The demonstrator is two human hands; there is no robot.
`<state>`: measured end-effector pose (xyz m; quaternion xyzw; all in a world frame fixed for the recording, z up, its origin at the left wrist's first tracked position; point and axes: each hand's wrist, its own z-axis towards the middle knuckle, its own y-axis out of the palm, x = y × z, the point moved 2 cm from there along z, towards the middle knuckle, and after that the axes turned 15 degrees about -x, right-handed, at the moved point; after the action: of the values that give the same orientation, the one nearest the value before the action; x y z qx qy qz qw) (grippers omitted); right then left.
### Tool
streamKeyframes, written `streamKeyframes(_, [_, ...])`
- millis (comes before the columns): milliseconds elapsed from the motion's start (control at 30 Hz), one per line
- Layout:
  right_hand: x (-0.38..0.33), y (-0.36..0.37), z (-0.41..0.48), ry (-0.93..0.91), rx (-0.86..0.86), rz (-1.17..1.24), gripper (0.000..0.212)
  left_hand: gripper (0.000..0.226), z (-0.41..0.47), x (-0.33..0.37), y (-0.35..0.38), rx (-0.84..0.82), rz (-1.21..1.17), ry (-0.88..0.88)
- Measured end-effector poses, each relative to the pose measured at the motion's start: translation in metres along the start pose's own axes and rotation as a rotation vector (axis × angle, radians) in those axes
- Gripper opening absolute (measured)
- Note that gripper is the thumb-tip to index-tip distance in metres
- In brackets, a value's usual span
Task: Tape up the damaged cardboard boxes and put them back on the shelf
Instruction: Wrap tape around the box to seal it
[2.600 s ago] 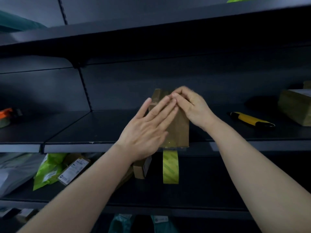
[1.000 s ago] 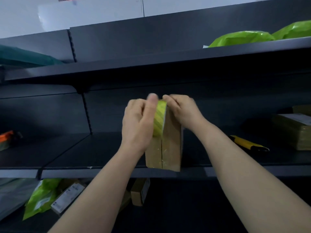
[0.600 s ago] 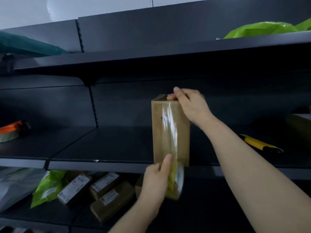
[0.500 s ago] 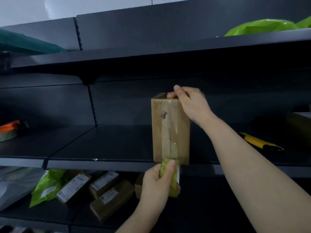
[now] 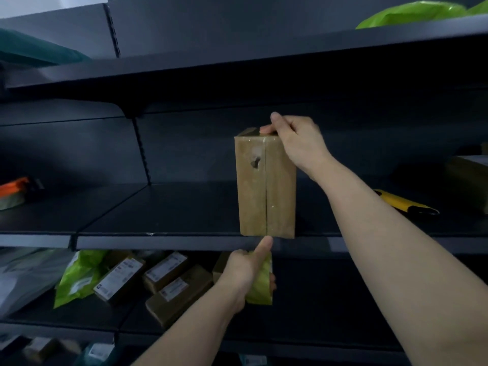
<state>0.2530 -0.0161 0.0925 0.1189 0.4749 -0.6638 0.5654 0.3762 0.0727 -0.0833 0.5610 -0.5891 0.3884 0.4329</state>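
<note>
A tall brown cardboard box (image 5: 265,186) stands upright at the front edge of the dark middle shelf (image 5: 163,212). It has a small hole near its top left and a clear tape strip down its centre seam. My right hand (image 5: 295,140) grips the box's top right corner. Below the shelf edge, my left hand (image 5: 247,273) holds a yellow-green tape roll (image 5: 261,283), its thumb pressed up at the box's bottom edge.
A yellow-and-black utility knife (image 5: 404,203) lies on the shelf to the right, beside another box (image 5: 467,178). Several labelled boxes (image 5: 163,280) and a green bag (image 5: 79,276) lie on the lower shelf. An orange object (image 5: 15,190) sits far left. Green bags (image 5: 412,13) rest on the top shelf.
My left hand pulled the tape roll from the box's top down its front face to below the shelf edge, leaving a tape strip along the seam. My right hand stayed on the top.
</note>
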Motion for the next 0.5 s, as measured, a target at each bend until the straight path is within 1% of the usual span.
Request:
streamKeyframes(133, [0.003,0.000,0.001,-0.006,0.012,0.014,0.038,0.067,0.013,-0.001,0.006,-0.033,0.004,-0.046])
streamKeyframes(267, [0.003,0.000,0.001,-0.012,0.010,0.017,0.038,0.057,0.015,0.002,0.006,-0.086,-0.040,-0.067])
streamKeyframes(333, [0.004,-0.001,0.002,-0.012,0.004,0.017,0.038,0.058,0.015,0.003,0.004,-0.123,-0.083,-0.088])
streamKeyframes(400, [0.005,-0.001,0.003,-0.020,0.000,0.014,0.038,0.063,0.018,0.005,0.001,-0.160,-0.126,-0.113])
streamKeyframes(500, [0.006,-0.001,0.004,-0.038,0.008,0.017,0.038,0.078,0.020,0.009,-0.003,-0.214,-0.121,-0.150])
